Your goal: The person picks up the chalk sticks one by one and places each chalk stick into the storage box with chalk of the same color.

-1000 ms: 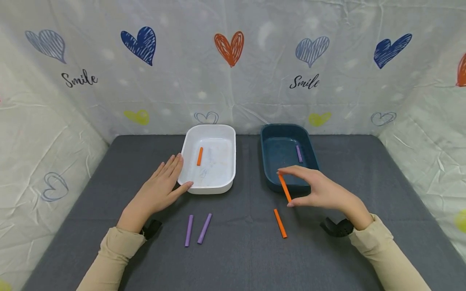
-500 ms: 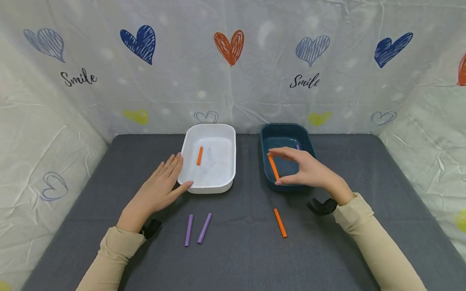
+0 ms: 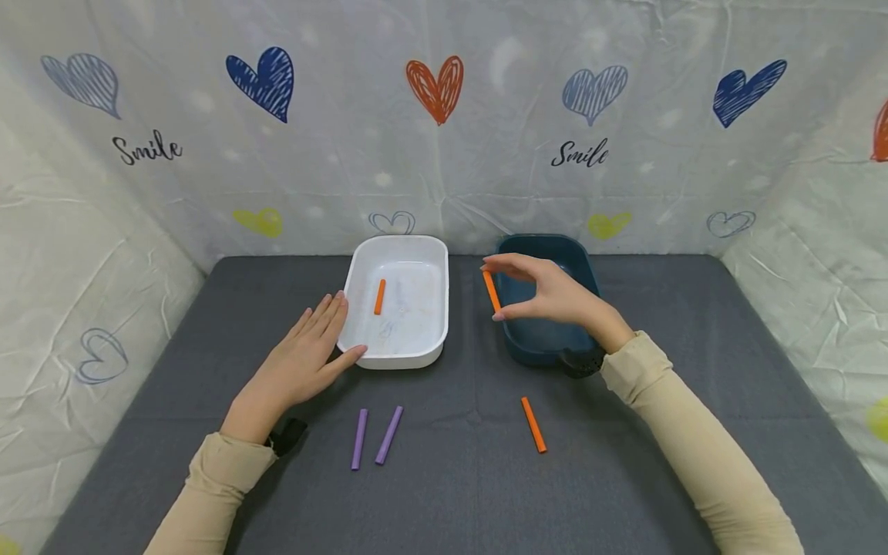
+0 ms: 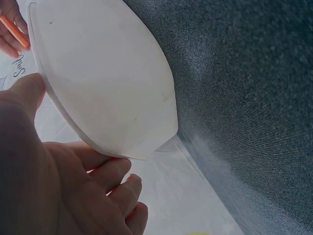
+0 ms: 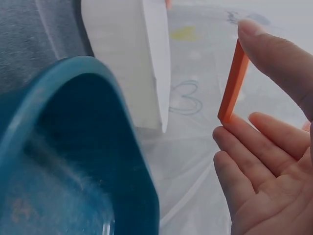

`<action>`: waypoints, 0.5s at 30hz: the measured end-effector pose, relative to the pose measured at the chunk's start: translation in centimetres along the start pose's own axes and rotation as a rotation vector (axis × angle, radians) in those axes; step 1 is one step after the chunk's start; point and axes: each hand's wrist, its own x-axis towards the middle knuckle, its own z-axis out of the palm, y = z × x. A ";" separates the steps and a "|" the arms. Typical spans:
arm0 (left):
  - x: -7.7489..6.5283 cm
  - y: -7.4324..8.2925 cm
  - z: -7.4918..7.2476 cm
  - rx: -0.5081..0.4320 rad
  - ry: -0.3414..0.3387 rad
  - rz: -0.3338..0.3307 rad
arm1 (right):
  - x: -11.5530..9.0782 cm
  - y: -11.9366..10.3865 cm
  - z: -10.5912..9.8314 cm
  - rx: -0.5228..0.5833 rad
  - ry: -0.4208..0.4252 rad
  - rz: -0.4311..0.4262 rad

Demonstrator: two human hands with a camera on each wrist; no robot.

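My right hand [image 3: 555, 294] pinches an orange stick [image 3: 492, 291] by its two ends, thumb at one and fingertips at the other. It is over the left rim of the dark teal tub [image 3: 548, 343]. The right wrist view shows the angular-sided stick clear of the tub. My left hand [image 3: 305, 358] lies at the left side of the white tub [image 3: 416, 339], its fingers extended and touching the rim. Another orange stick [image 3: 380, 297] lies inside the white tub. My right hand and arm hide part of the teal tub's inside.
Two purple sticks [image 3: 358, 439] [image 3: 389, 435] lie on the grey cloth in front of the white tub. One more orange stick [image 3: 533, 425] is in front of the teal tub. A pale curtain [image 3: 513, 185] with printed hearts stands behind the table.
My right hand has carried the orange stick up and left, from the teal tub's front to its left rim. The purple stick in that tub is now hidden. The left hand stays put.
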 end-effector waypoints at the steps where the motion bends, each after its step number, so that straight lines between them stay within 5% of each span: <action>1: 0.0 0.0 0.0 0.000 0.000 -0.001 | 0.3 -0.1 0.1 0.007 -0.003 0.004; 15: 0.2 -0.2 0.4 -0.017 0.013 0.007 | 4.7 0.4 1.4 0.056 -0.003 0.048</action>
